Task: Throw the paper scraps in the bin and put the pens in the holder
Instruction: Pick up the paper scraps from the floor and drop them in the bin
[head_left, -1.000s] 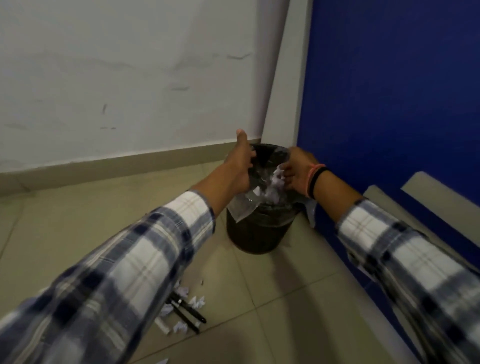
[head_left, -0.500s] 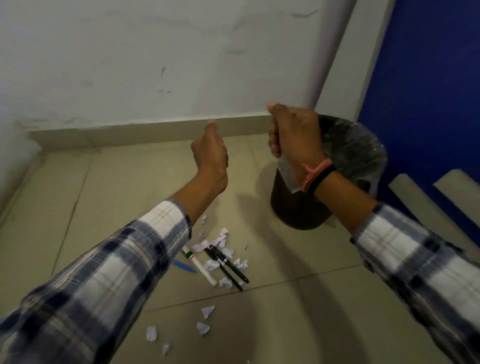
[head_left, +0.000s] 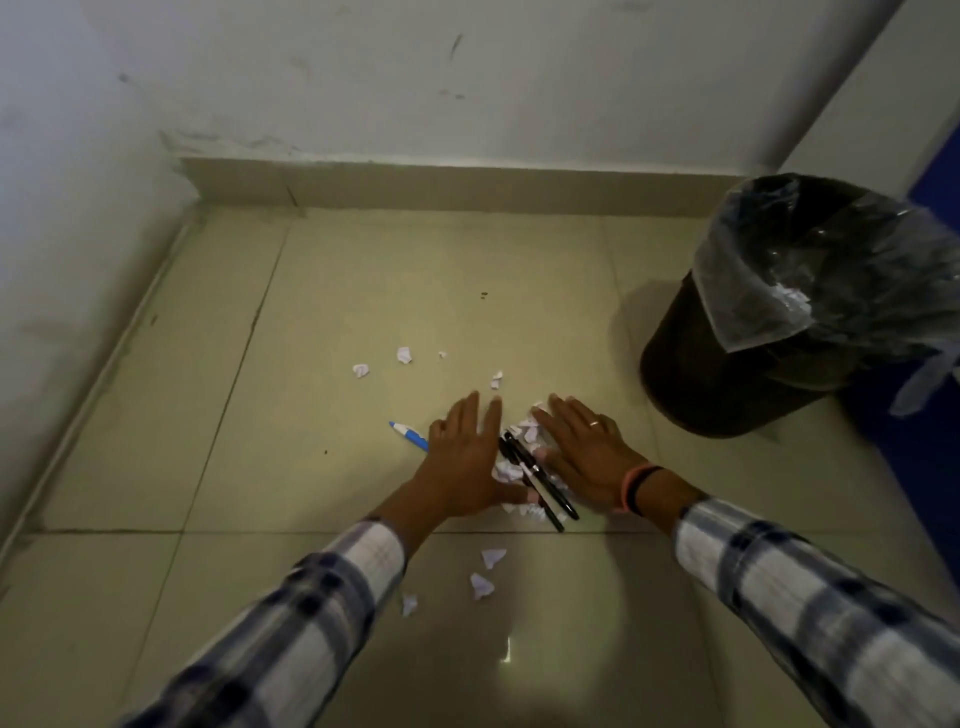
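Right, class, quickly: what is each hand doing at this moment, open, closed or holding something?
Left hand: open, flat, palm down, beside the scraps, holding nothing.
Right hand: open, flat, palm down, holding nothing.

Beige tiled floor (head_left: 415, 291), white walls (head_left: 467, 78)

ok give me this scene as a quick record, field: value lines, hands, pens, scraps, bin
left hand: open, flat on the floor beside the scrap pile
right hand: open, flat on the other side of the pile
scrap pile: between the hands, on the floor
black pens: two, lying across the pile
blue pen: on the floor, partly under the left hand
loose scraps: scattered near and far of the hands
bin: upright, lined with clear plastic, paper inside
pen holder: not in view
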